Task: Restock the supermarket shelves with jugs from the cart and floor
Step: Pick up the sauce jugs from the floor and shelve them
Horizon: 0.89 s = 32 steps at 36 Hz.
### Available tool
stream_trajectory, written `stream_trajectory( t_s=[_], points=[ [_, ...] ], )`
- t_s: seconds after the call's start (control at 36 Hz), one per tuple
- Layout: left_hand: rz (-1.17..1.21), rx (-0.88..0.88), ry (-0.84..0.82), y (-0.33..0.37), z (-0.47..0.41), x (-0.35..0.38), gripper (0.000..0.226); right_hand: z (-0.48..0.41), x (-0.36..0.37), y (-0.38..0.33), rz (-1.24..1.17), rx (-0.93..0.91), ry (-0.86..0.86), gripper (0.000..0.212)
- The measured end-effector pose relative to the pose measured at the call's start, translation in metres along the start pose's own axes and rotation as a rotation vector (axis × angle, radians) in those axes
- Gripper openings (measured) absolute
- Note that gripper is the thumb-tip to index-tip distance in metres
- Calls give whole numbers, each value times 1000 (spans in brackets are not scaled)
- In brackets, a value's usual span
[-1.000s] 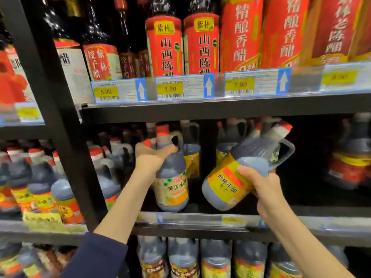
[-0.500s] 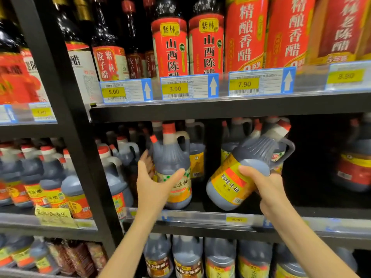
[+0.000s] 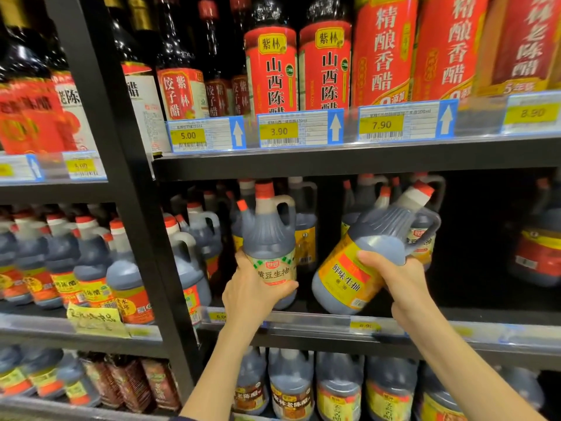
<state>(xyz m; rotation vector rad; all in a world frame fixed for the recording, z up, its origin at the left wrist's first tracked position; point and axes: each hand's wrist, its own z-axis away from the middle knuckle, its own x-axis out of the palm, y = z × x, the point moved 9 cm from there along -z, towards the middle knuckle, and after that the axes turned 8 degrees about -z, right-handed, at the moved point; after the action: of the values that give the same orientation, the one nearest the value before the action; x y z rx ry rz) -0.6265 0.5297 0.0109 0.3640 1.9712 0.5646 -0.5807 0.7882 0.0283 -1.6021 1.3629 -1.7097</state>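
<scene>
A black metal shelving unit [image 3: 133, 208] is recorded, stocked on three visible levels. On the upper shelf [image 3: 334, 159], tall red-labelled dark bottles [image 3: 270, 71] marked "紫林 山西陈醋" are stood beside larger red-labelled bottles [image 3: 385, 50] marked "精酿香醋".

On the middle shelf [image 3: 318, 322], rows of dark plastic handled jugs with red caps are stocked. At its front, a dark plastic jug with a yellow and red label [image 3: 358, 268] reading "鲜味生抽" is held tilted, its cap up and to the right and its base low over the shelf edge; contact with the shelf cannot be determined. Just to its left, a dark plastic jug with a pale label [image 3: 270, 238] reading "黄豆生抽" is held upright at the shelf front.

The tilted jug is gripped round its body by the right hand [image 3: 397, 278], fingers curled. The upright jug is gripped at its lower body by the left hand [image 3: 252, 293], thumb across the label.

Yellow price tags reading 5.00 [image 3: 194, 135], 3.90 [image 3: 279, 131], 7.90 [image 3: 382, 125] and 8.90 [image 3: 532, 113] are noted on the upper rail.
</scene>
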Motion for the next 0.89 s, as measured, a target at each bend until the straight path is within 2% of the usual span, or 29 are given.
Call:
stream_trajectory(
  t_s=[0.19,0.31,0.44,0.61,0.72,0.81,0.89],
  points=[
    [190,85,-183,-13,-13,-4,106,0,-1,4,17,7,14,24],
    [225,105,-189,-16,-12,-8,108,1,-2,11,22,23,15,31],
    [231,136,-233,-20,-5,-7,127,0,-1,13,45,18,-11,34],
    [178,129,-325,-27,-6,5,96,-2,-1,16,23,8,-29,28],
    [158,127,-297,-27,-8,6,93,-3,-2,18,9,16,-44,27],
    [150,122,-252,-26,-8,4,92,-4,-2,18,15,11,-54,41],
    [133,117,-227,-26,-8,2,94,-5,-4,18,24,4,-46,45]
  ],
)
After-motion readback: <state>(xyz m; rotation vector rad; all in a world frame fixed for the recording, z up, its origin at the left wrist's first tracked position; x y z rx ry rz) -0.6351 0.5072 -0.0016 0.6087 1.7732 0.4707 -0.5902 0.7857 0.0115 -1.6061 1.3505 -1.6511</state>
